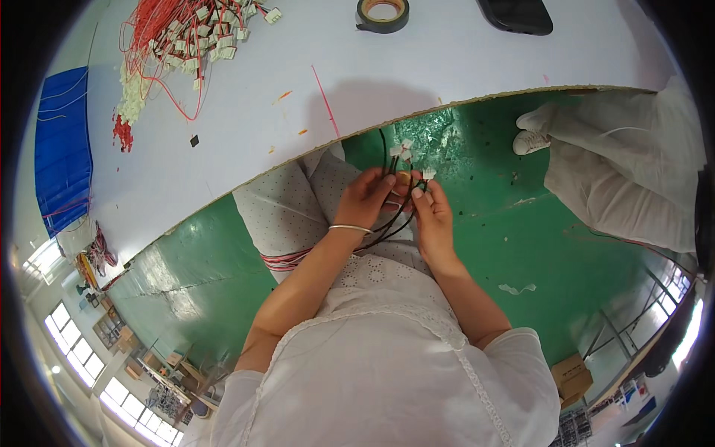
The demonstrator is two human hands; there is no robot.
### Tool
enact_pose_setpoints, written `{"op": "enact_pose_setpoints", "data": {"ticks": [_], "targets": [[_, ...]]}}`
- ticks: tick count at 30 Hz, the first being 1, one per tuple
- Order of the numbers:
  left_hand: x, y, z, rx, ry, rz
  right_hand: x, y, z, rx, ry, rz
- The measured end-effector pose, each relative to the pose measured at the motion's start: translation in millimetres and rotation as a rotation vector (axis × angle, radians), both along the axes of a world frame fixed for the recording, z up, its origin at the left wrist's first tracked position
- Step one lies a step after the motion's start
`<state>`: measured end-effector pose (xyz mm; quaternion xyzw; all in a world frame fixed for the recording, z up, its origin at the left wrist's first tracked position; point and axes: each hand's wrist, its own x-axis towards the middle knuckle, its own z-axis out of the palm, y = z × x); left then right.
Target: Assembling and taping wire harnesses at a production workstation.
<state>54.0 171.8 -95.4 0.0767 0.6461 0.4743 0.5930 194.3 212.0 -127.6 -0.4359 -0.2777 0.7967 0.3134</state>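
Observation:
Just off the table's front edge, above my lap, my left hand pinches a bundle of thin black wires. White plug connectors stick up at the wires' far end. To its right, my right hand is closed on black wires below another white connector. The black wires loop down between both hands toward my lap. Something small and yellowish shows between the hands, too small to name. More wires, red and white, lie across my left thigh.
On the white table lie a heap of red wires with white connectors, a black tape roll and a black phone. A blue sheet hangs at the left edge. Another person's legs stand at the right.

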Motion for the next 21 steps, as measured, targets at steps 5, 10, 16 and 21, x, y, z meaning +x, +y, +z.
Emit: {"op": "enact_pose_setpoints", "data": {"ticks": [5,10,16,21], "targets": [[7.0,-3.2,-8.3,-0.122,0.069,-0.061,0.1,2.8,5.7,-0.019,-0.069,0.025],[10.3,-10.8,-22.5,-0.08,0.124,-0.025,-3.8,8.2,7.1,-0.241,-0.064,-0.008],[10.5,-5.4,-8.2,-0.189,-0.062,0.074,-5.3,9.5,-2.4,-0.213,-0.091,0.046],[14.1,-8.8,-13.5,-0.123,-0.086,0.075,-4.9,18.1,-5.8,-0.181,-0.101,0.102]]}}
